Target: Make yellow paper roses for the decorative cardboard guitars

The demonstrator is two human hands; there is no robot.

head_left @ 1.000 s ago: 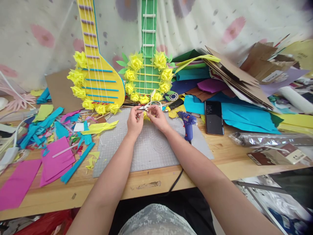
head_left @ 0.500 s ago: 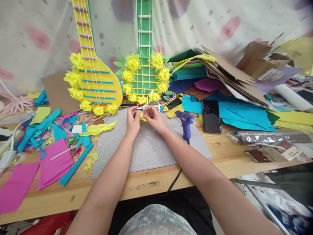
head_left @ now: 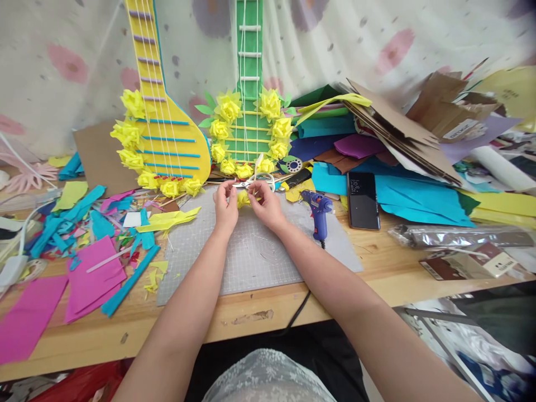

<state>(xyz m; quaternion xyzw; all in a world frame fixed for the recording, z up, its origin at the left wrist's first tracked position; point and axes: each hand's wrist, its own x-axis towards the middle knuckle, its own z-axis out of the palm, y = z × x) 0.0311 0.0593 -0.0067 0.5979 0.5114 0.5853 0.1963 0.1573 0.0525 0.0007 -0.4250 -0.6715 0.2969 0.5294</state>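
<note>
Over the grey cutting mat (head_left: 251,262), a small yellow crepe-paper flower (head_left: 243,199) is held up between my two hands. My left hand (head_left: 226,205) pinches it from the left, its fingers curled and partly hiding it. From the other side, my right hand (head_left: 264,206) grips its edge with thumb and forefinger. Scissors (head_left: 268,180) lie just beyond my fingertips. Behind them stand a green paper instrument (head_left: 251,125) ringed with yellow flowers and a yellow one (head_left: 170,148) with flowers along its lower left edge.
A blue glue gun (head_left: 319,215) stands on the mat's right, its cord running over the table edge. Beside it lies a phone (head_left: 363,201). Paper scraps (head_left: 96,223) and magenta sheets (head_left: 94,273) cover the left. Cardboard (head_left: 397,134) and coloured paper pile up at the right.
My hands have moved slightly apart, and more of the yellow paper flower shows between them. The things on the table stay where they were.
</note>
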